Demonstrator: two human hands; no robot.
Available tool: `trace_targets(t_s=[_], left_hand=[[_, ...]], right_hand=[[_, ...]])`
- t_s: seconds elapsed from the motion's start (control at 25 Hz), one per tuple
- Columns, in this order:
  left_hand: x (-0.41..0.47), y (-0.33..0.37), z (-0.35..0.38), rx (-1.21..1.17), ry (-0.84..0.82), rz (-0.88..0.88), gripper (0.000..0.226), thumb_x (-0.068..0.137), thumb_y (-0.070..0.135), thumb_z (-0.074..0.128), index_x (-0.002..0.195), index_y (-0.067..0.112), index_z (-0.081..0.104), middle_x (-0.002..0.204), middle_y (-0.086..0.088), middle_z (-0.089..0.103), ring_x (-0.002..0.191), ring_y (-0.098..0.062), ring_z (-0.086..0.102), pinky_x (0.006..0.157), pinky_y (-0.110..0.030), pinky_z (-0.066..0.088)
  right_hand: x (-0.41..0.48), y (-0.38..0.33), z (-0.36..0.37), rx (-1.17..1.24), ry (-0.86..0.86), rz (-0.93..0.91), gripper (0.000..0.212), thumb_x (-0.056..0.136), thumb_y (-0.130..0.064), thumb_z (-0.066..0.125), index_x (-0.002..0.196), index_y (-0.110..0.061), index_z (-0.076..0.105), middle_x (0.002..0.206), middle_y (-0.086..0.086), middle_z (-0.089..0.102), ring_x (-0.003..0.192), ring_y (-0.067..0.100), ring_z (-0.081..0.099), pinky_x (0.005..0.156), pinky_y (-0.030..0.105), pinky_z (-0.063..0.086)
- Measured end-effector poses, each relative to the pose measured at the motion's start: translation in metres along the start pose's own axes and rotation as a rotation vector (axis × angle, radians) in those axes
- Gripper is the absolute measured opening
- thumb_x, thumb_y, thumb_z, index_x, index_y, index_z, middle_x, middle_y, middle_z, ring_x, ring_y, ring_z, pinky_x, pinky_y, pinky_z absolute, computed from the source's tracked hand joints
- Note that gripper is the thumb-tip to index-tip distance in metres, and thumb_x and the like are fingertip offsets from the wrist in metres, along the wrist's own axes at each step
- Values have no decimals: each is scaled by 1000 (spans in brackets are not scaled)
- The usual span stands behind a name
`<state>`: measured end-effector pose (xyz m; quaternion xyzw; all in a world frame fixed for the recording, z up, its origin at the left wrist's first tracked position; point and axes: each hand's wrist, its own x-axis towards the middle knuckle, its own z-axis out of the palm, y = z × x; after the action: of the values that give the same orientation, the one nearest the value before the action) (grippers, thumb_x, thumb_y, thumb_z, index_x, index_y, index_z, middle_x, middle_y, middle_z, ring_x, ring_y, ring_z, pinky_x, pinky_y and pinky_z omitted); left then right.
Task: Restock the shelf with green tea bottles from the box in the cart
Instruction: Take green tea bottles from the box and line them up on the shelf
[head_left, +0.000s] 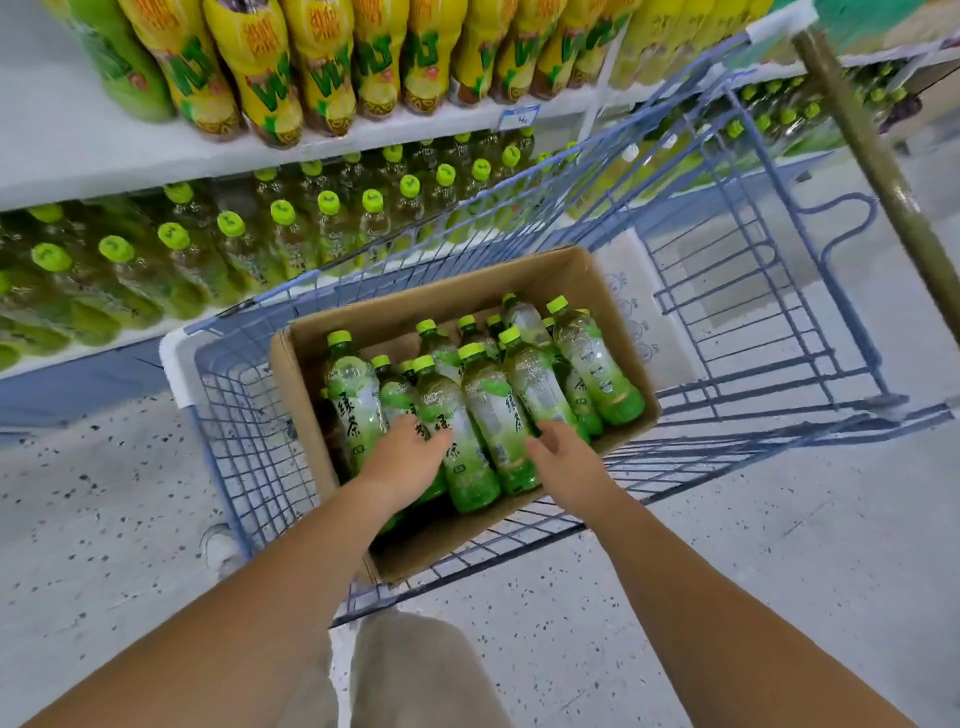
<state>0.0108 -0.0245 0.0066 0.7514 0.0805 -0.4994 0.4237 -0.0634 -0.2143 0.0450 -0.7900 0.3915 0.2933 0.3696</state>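
Note:
An open cardboard box (566, 275) sits in a blue wire cart (727, 291) and holds several green tea bottles (493, 410) with lime caps, leaning against each other. My left hand (402, 460) reaches into the box and lies on the bottles at its near left, fingers spread over a label. My right hand (563, 457) hovers at the lower end of the middle bottles, fingers relaxed, holding nothing. On the left, the lower shelf (130, 340) carries rows of the same green tea bottles (228, 249).
The upper shelf (104, 156) holds yellow-labelled drink bottles (265, 78). The cart's handle bar (883, 171) runs along the right. Speckled grey floor (104, 519) surrounds the cart, and my trouser leg (405, 670) shows below.

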Motion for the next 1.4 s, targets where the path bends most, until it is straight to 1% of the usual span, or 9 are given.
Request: trace_targets(t_s=[0.12,0.24,0.44,0.72,0.84,0.96,1.12,1.24,1.4], left_hand=[[21,-12,10,139,-9,-39,67,90,45,63,143,12,37,86,4,59,65,-15,62,62,-29,46],[39,-8,18,150,10,-90,51,86,37,72,120,7,47,78,-4,64,63,-18,66,58,-35,56],[50,5,30,255,17,-165,43,89,38,73,70,14,43,54,-1,38,41,-15,36,42,-27,31],[52,15,32,155,39,-281,45,86,34,77,79,10,39,79,-2,46,64,-15,46,63,-31,45],[48,9,42,68,113,-281,41,86,25,77,74,13,40,73,-1,45,58,-14,43,55,-29,41],[44,-1,58,61,163,-193,19,92,20,68,92,8,53,77,-4,53,58,-15,48,48,-27,38],[41,-8,65,54,192,-74,37,98,22,62,120,2,41,86,-5,53,67,-12,52,50,-25,38],[47,-10,57,94,167,-35,33,93,27,67,111,1,58,96,-14,69,78,-24,65,66,-41,53],[50,-17,54,116,157,24,31,88,33,71,91,2,72,81,-11,74,72,-20,70,58,-31,54]], right_hand=[[27,7,4,-49,-17,-4,57,103,-40,46,153,-16,32,151,5,43,111,18,56,84,27,41],[51,17,12,-91,-48,-14,59,103,-40,46,154,-15,29,154,7,41,89,9,55,81,29,43],[74,24,19,-123,-67,-51,56,102,-37,49,150,-11,35,140,10,54,112,27,62,85,36,50],[89,34,13,82,-186,30,71,94,-45,62,152,-13,35,150,6,45,131,23,47,106,37,37],[91,34,16,53,-193,12,69,95,-46,61,150,-12,36,149,7,46,126,23,48,108,41,37],[92,36,17,32,-198,9,72,92,-49,64,148,-11,37,144,7,47,117,20,48,102,39,39],[97,37,15,49,-193,31,78,82,-51,74,142,-14,40,137,5,49,116,21,49,100,39,41],[101,37,16,38,-182,32,75,80,-48,78,136,-14,43,124,3,50,113,22,51,98,38,43],[99,38,20,85,-182,-19,61,79,-41,80,127,-15,52,115,-5,58,108,18,58,95,33,47]])
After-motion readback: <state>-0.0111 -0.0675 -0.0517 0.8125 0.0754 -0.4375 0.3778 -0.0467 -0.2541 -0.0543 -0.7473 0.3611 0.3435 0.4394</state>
